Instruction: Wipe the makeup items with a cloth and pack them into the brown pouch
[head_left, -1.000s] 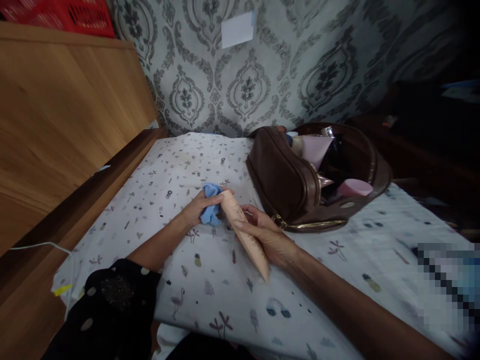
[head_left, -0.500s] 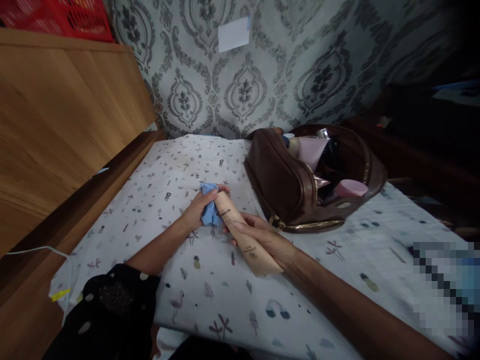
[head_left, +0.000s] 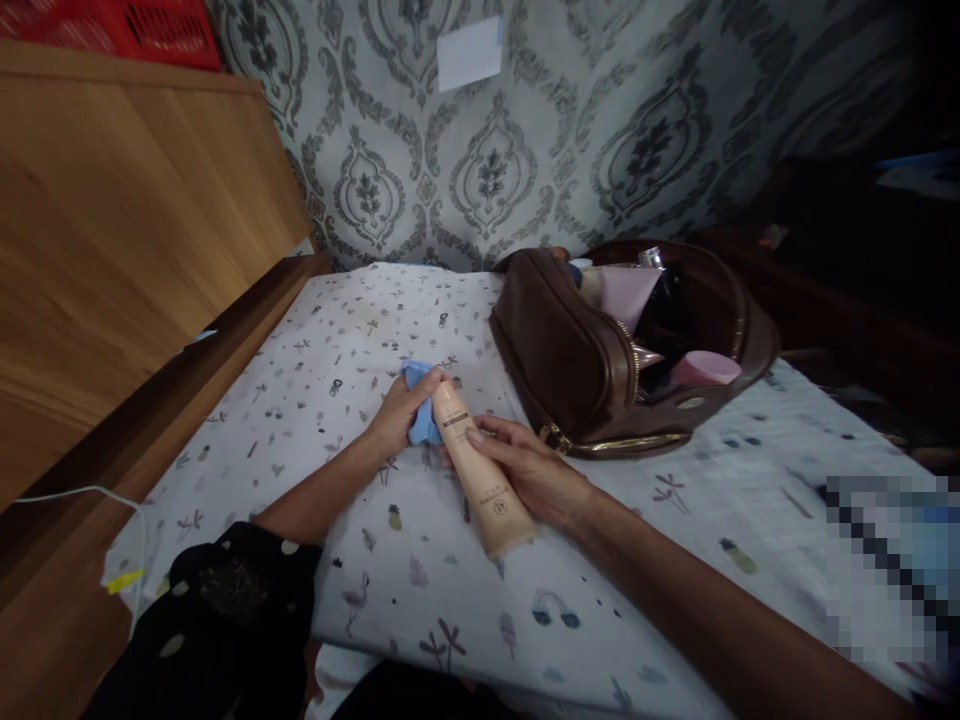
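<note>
My right hand (head_left: 529, 470) is closed around a beige cosmetic tube (head_left: 480, 480), which lies slanted over the patterned white sheet (head_left: 345, 330) with its cap end pointing away from me. My left hand (head_left: 401, 412) pinches a small blue cloth (head_left: 421, 400) and presses it against the tube's cap end. Both hands meet near the middle of the sheet, just left of a brown toiletry bag (head_left: 570, 350).
The brown bag stands unzipped with pink tubes (head_left: 705, 368) and other bottles inside. A wooden headboard (head_left: 112, 230) runs along the left. Patterned wallpaper (head_left: 487, 150) is behind. A white cable (head_left: 82, 492) lies at the left edge. Dark furniture fills the right.
The tube has turned in my right hand, so its printed label now faces up. My left hand with the blue cloth has shifted slightly along the cap end.
</note>
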